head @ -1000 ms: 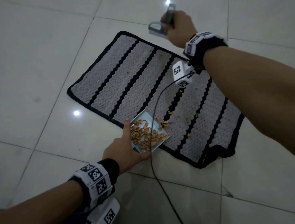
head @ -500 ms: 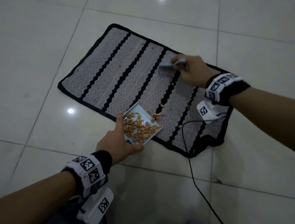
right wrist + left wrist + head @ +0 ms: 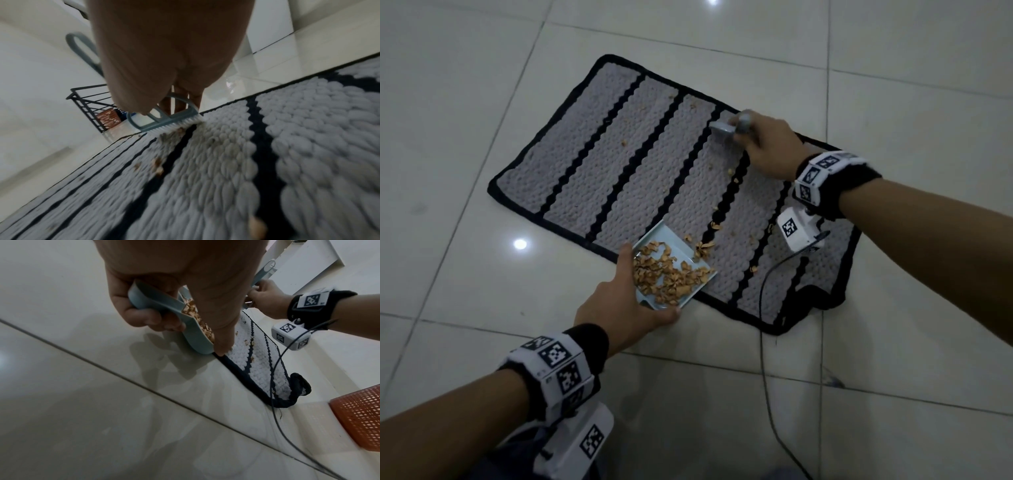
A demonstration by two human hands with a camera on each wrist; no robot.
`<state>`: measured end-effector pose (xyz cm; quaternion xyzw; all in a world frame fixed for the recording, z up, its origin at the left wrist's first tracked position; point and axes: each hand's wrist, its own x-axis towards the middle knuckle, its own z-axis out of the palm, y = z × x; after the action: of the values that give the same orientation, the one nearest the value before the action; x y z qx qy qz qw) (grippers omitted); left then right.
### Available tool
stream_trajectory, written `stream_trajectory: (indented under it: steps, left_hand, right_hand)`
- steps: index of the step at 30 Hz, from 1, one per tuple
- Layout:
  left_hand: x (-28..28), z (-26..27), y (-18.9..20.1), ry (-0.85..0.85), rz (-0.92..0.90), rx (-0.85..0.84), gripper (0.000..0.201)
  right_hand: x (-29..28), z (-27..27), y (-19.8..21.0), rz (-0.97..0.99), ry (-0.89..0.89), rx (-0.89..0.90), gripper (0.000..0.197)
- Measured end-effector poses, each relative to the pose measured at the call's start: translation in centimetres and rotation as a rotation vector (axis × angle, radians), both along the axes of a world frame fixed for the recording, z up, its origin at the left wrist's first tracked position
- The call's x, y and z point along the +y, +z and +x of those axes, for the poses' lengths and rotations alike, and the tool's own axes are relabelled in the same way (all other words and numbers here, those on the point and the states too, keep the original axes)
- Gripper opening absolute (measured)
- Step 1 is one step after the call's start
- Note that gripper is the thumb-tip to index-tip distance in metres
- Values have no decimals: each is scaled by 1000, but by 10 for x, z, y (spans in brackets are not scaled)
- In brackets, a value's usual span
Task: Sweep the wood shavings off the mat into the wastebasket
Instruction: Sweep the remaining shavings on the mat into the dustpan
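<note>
A grey mat (image 3: 619, 178) with black stripes lies on the tiled floor. My left hand (image 3: 619, 305) grips a pale blue dustpan (image 3: 690, 255) at the mat's near edge; the pan holds a heap of wood shavings (image 3: 667, 274). The dustpan (image 3: 162, 308) is tilted, with its lip on the mat (image 3: 259, 363). My right hand (image 3: 763, 144) grips a small blue brush (image 3: 722, 127) near the mat's far edge. The brush (image 3: 164, 120) has its white bristles on the mat (image 3: 308, 146). Loose shavings (image 3: 732, 176) lie scattered on the stripes between brush and pan.
An orange mesh wastebasket (image 3: 362, 418) stands on the floor past the mat's crumpled right corner (image 3: 822, 294). A black cable (image 3: 765, 359) runs from my right wrist over the mat and across the floor. A dark metal railing (image 3: 88, 104) stands beyond the mat.
My right hand has brought the brush from beyond the mat's far edge down onto the mat. The left hand and the dustpan have stayed at the near edge.
</note>
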<state>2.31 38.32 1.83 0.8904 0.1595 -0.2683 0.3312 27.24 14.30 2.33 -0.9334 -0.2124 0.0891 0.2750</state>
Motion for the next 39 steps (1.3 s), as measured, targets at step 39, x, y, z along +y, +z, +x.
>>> stream_trajectory:
  steps: [39]
  left_hand:
    - [3,3,2,-5,-44,-1,129]
  right_hand:
    - [8,-97,-4,191,-132,-61,19]
